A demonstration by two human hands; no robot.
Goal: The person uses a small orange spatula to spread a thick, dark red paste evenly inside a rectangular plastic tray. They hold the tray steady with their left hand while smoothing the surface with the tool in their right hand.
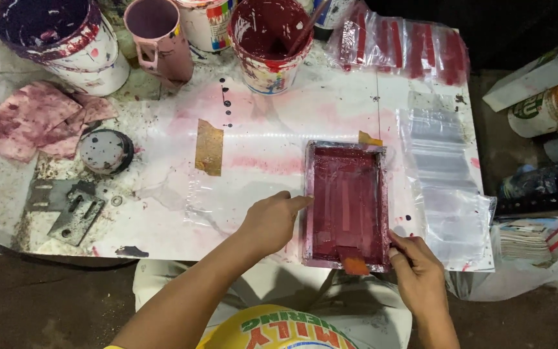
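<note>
Two hands: left hand resting open against red-inked screen frame; right hand pinching its corner.

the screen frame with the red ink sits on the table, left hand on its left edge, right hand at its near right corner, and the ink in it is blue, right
Not quite: the head view shows the ink in the screen frame is dark red, not blue. The left hand is on its left edge and the right hand at its near right corner.

Paint buckets; pink mug; stained rags; metal hinge.
</note>
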